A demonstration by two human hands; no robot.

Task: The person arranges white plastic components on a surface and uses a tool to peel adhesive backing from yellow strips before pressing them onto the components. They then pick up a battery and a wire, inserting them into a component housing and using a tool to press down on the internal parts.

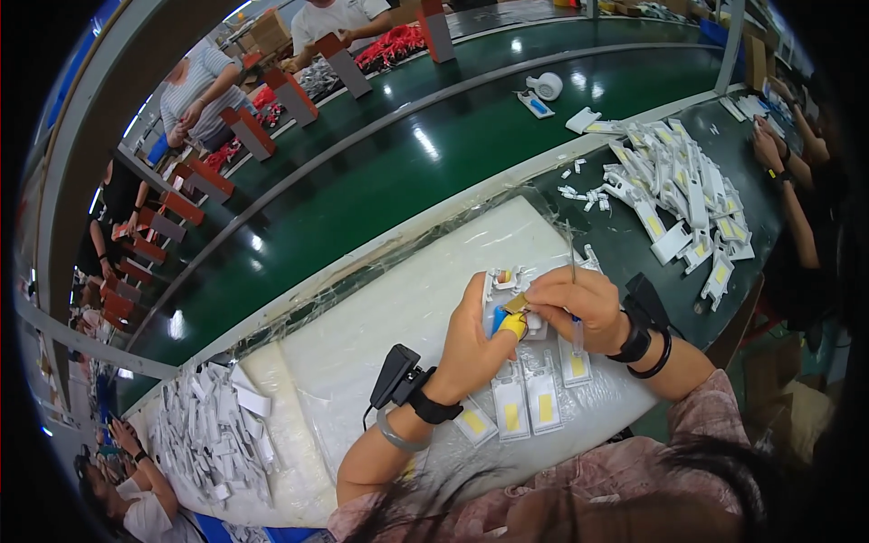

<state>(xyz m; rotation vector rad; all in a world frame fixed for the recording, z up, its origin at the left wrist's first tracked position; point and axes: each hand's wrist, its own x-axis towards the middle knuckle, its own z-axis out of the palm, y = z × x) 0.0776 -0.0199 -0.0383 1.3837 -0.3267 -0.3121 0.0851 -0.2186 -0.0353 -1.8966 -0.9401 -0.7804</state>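
My left hand [472, 333] is closed around a white plastic housing [490, 288] with a blue cylindrical cell [500, 317] inside it. A yellow cover wraps my left thumb tip. Over the housing, my right hand [584, 306] pinches the edge of a small brownish-gold circuit board [516, 304]; thin wires show beside it. A slim screwdriver [577, 337] with a clear, blue-tinged handle is also tucked in my right hand, its shaft pointing away from me. Just below my hands lie several white lamp panels with yellow strips [510, 414] on the padded work surface.
A heap of white panels [674, 185] lies at the right, small white parts [588, 196] beside it. White plastic pieces [213, 430] pile up at the left. Beyond runs a green conveyor [389, 176] carrying a white round-headed part [545, 87] and grey-orange boxes [290, 96]. Co-workers sit around.
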